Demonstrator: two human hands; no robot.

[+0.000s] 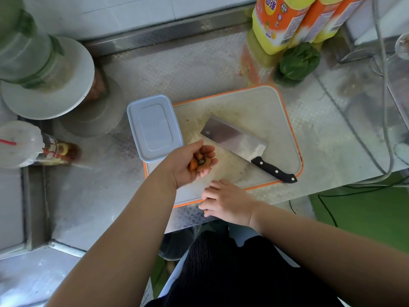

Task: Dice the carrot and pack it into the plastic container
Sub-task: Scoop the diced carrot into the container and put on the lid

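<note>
My left hand (188, 162) is held palm up above the left part of the cutting board (254, 103), cupping a few carrot scraps (197, 163), among them the stem end. My right hand (223, 202) lies palm down at the board's near edge, fingers curled over a small orange bit (205, 210) on the counter; only a sliver of that bit shows. The plastic container (155, 128), lid on, overlaps the board's left edge, just beyond my left hand. A cleaver (234, 138) with a black handle (274, 170) lies flat on the board.
Steel counter (93, 196) all around. Yellow-orange bottles (285, 21) and a green leafy vegetable (298, 60) stand behind the board. White plates with a jar (44, 85) and a lidded drink cup (24, 145) sit at left. Cables (363, 149) trail at right. Counter edge runs near my right wrist.
</note>
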